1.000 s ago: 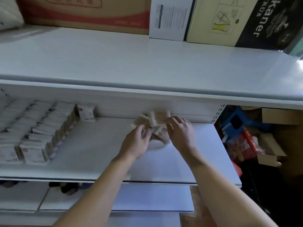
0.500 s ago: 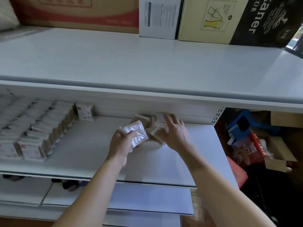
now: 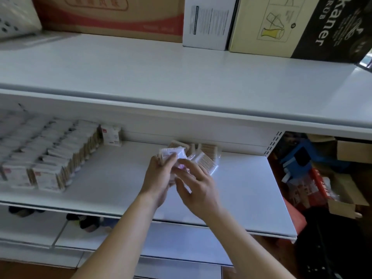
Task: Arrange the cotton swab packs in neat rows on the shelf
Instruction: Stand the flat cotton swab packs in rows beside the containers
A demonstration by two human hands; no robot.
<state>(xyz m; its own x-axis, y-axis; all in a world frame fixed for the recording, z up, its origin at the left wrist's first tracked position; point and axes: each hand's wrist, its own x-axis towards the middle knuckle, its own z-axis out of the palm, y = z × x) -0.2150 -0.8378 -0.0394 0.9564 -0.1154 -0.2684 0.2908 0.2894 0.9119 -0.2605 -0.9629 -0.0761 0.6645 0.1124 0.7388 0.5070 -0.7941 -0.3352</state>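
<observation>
One cotton swab pack is held up above the middle shelf, pinched in the left hand, whose fingers are curled around its lower edge. The right hand is just beside it, thumb and fingers bent toward the pack and a small pinkish wrapper edge; motion blur keeps me from telling whether those fingers actually clamp anything. Behind both hands a loose heap of swab packs lies jumbled against the back wall of the shelf. Well to the left, neat rows of packs stand on edge, with a single white pack upright at the far end of the rows. Above, the top shelf carries a brown and red carton, a white box and a yellow and black box. To the right of the shelving sit open cardboard boxes.
</observation>
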